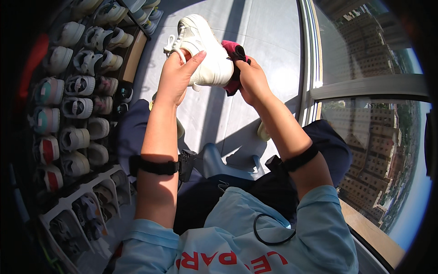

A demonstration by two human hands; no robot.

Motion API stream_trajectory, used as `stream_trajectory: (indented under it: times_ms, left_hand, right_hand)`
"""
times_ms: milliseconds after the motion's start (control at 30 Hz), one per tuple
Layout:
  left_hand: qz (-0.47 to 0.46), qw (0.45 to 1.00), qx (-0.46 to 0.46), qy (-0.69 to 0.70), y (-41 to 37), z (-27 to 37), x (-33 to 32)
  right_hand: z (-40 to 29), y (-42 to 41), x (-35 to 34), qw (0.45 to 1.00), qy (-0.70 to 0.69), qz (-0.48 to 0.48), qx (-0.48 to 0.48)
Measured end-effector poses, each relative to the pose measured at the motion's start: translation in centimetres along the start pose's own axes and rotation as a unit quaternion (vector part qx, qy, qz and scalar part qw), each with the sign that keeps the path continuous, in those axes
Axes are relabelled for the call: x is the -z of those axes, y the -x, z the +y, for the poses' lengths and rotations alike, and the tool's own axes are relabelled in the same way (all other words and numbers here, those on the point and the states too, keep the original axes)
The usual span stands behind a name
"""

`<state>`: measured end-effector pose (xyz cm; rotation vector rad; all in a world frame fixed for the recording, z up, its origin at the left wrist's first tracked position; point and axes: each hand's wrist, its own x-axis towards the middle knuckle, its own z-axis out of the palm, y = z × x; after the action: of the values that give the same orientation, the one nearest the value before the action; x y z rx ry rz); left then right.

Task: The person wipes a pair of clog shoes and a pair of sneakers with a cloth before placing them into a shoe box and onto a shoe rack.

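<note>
A white lace-up sneaker [205,58] is held up in sunlight above the floor, its toe pointing away and its laces towards the left. My left hand [181,73] grips it at the ankle opening, with the thumb on the shoe's side and some fingers hidden inside or behind it. In my right hand [251,78] is a pink and black cloth [234,48], pressed against or close beside the sole near the heel. The cloth partly hides the sole.
Shelves of shoes [78,85] line the left side, with white plastic shoe racks [82,186] below. On the right runs a window frame [369,85]. A blue plastic stool [214,162] shows between my legs, above the grey tiled floor [270,27].
</note>
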<state>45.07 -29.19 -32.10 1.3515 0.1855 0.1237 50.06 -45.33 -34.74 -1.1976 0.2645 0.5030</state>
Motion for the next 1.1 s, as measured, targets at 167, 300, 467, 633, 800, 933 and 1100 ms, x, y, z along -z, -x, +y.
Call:
stream_trajectory:
  times_ms: [167, 300, 467, 633, 800, 933, 1100]
  left_hand:
    - [-0.073, 0.976, -0.081, -0.191, 1.0, -1.5, -0.2]
    - [-0.039, 0.991, -0.046, -0.115, 0.9, -3.1, -0.4]
    - [0.101, 0.987, -0.068, -0.11, 0.9, -5.8, -0.3]
    - [0.225, 0.971, 0.019, 0.075, -0.2, -6.1, 0.4]
    - [0.296, 0.928, 0.065, 0.216, -0.4, -5.6, 1.5]
    - [0.277, 0.916, 0.065, 0.281, -0.4, -4.3, 0.6]
    - [0.35, 0.889, 0.004, 0.296, -0.4, -4.6, 2.6]
  right_hand:
    - [-3.8, -0.4, -0.3, 0.978, 0.146, 0.066, 0.134]
    - [-5.3, 0.0, -0.7, 0.736, 0.54, -0.07, 0.402]
    - [-2.2, 2.0, -1.5, 0.741, 0.55, -0.131, 0.363]
    - [0.5, 2.3, 1.1, 0.645, 0.573, -0.2, 0.465]
    - [-3.3, 1.8, 0.1, 0.714, 0.548, -0.001, 0.437]
    - [-1.1, 1.3, -0.9, 0.628, 0.547, -0.106, 0.544]
    - [2.5, 1.3, 3.3, 0.516, 0.653, -0.233, 0.503]
